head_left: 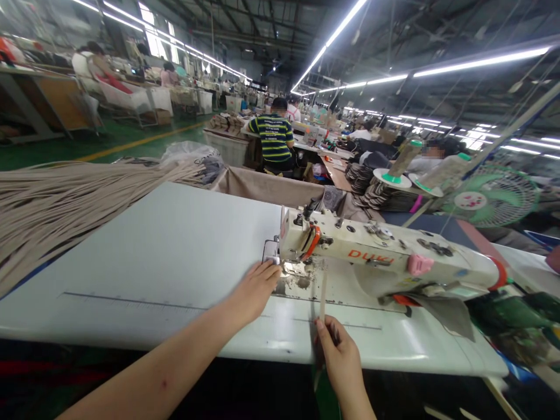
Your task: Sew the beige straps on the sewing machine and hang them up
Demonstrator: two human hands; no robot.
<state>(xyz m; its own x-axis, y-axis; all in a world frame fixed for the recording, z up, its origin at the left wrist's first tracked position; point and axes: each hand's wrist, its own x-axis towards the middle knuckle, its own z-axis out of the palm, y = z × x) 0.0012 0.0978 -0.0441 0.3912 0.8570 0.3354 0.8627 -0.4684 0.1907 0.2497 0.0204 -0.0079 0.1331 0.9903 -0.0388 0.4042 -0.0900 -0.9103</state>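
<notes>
A white sewing machine (336,248) with orange trim stands on the pale worktable (184,233). My left hand (258,289) lies palm down with its fingers stretched out, their tips beside the needle area at the machine's left end. Whatever is under those fingertips is hidden. Near the table's front edge my right hand (341,353) is closed, pinching a narrow beige strip (323,291) between thumb and fingers. The strip runs up from that hand toward the machine bed, and part of it hangs below the table edge.
Long beige strips (65,204) are heaped along the left side. Grey cloth (446,312) lies under the machine's right end. Thread cones (406,160) and a green fan (490,195) stand at the right. Ahead sits a co-worker in a striped shirt (273,139).
</notes>
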